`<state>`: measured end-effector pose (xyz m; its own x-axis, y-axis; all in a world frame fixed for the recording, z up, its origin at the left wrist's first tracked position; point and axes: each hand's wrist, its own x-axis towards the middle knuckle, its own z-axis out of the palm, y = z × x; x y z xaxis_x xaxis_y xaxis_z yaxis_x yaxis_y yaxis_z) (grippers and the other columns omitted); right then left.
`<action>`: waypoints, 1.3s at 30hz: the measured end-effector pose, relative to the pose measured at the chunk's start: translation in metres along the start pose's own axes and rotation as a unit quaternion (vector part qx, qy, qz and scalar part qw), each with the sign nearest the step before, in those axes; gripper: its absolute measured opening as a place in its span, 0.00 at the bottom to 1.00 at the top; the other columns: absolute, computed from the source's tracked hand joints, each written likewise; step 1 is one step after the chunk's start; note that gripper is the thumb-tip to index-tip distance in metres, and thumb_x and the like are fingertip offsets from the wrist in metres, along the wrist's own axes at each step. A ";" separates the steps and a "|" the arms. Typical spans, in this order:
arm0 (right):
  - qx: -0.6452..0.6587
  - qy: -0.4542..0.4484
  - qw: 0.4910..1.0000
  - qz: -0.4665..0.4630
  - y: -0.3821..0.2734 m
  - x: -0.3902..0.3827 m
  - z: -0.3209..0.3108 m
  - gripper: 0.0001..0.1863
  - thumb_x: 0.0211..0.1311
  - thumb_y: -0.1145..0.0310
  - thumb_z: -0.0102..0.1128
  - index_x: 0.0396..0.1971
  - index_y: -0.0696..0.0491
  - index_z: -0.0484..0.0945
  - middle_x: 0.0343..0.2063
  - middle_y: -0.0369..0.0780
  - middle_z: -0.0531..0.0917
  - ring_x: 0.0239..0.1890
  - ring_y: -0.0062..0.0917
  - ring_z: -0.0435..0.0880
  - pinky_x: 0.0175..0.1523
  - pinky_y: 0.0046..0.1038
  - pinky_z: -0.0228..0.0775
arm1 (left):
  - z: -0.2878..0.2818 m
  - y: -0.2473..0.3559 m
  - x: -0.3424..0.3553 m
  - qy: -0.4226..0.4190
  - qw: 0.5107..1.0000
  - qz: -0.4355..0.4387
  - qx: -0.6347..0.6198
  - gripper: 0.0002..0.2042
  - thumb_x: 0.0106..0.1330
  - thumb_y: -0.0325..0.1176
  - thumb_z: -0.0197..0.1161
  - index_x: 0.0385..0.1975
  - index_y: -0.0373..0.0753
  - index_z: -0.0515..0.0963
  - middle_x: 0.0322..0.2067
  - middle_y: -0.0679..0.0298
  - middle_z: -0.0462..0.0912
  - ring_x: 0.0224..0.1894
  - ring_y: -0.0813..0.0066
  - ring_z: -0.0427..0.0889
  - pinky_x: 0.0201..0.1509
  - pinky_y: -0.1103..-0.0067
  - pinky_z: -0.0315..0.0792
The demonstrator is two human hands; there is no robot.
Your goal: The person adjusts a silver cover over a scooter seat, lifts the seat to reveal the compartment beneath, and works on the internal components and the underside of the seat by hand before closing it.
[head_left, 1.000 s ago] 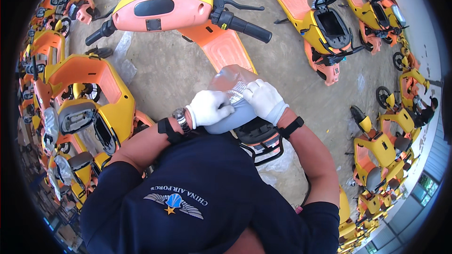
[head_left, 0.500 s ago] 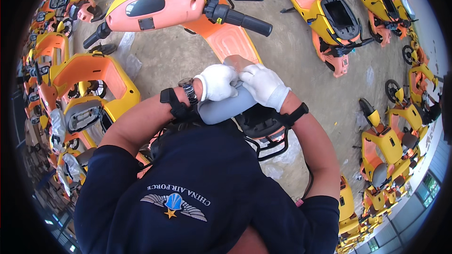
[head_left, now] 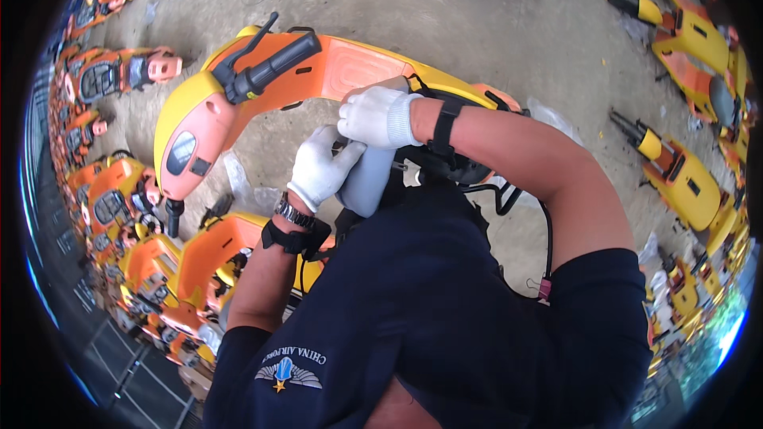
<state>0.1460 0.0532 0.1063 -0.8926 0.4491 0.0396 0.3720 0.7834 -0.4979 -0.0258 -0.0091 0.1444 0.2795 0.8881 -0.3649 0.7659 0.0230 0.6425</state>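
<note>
Head view: both hands in white gloves, working at frame centre over an orange-yellow scooter [head_left: 350,71]. Left hand [head_left: 322,168] sits at about 9 o'clock of the grey seat [head_left: 367,183], fingers curled around its upper edge, thumb pressed on the grey surface; closed grip on the seat. Right hand [head_left: 375,117] is just above it at 12 o'clock of the seat, fist-like, fingers folded down onto the seat's top end where it meets the scooter body; what's inside the fist, can't tell. The two gloves are touching or nearly so. Wristwatch [head_left: 288,211] and a black strap on the left wrist, black band [head_left: 445,129] on the right forearm. Scooter's black handlebar grip [head_left: 274,70] points to 10 o'clock from the hands; its orange front panel [head_left: 191,147] curves down toward 8 o'clock. Concrete floor [head_left: 477,24] under it. More orange and yellow scooters [head_left: 683,183] parked at 3 o'clock, another row [head_left: 119,214] at 8–9 o'clock. Person's dark blue shirt [head_left: 429,310] fills 6 o'clock.
</note>
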 end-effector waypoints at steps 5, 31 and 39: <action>0.006 -0.009 0.999 0.034 -0.007 0.002 -0.009 0.09 0.51 0.69 0.58 0.31 0.54 0.84 0.33 0.43 0.85 0.39 0.35 0.85 0.43 0.32 0.78 | -0.004 -0.003 0.007 -0.020 0.998 -0.055 -0.028 0.09 0.59 0.30 0.65 0.33 0.29 0.79 0.24 0.61 0.83 0.27 0.77 0.80 0.33 0.78 0.74; 0.067 -0.092 0.987 0.109 0.019 0.032 0.026 0.10 0.56 0.68 0.54 0.33 0.54 0.81 0.33 0.44 0.84 0.39 0.38 0.83 0.44 0.37 0.76 | 0.017 -0.062 -0.044 0.070 0.963 -0.113 -0.236 0.08 0.60 0.28 0.67 0.35 0.30 0.79 0.28 0.68 0.80 0.28 0.85 0.74 0.33 0.86 0.70; 0.013 -0.072 0.990 0.123 -0.011 0.042 -0.004 0.12 0.56 0.70 0.52 0.37 0.52 0.83 0.37 0.45 0.83 0.41 0.40 0.83 0.45 0.40 0.74 | 0.040 -0.066 -0.082 0.216 0.958 -0.136 -0.133 0.09 0.62 0.29 0.64 0.32 0.28 0.80 0.24 0.64 0.82 0.28 0.82 0.75 0.34 0.81 0.71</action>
<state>0.1053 0.0650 0.1171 -0.8035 0.5578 -0.2079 0.5775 0.6458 -0.4995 -0.0760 -0.1019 0.1055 -0.2195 0.9386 -0.2663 0.5861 0.3451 0.7331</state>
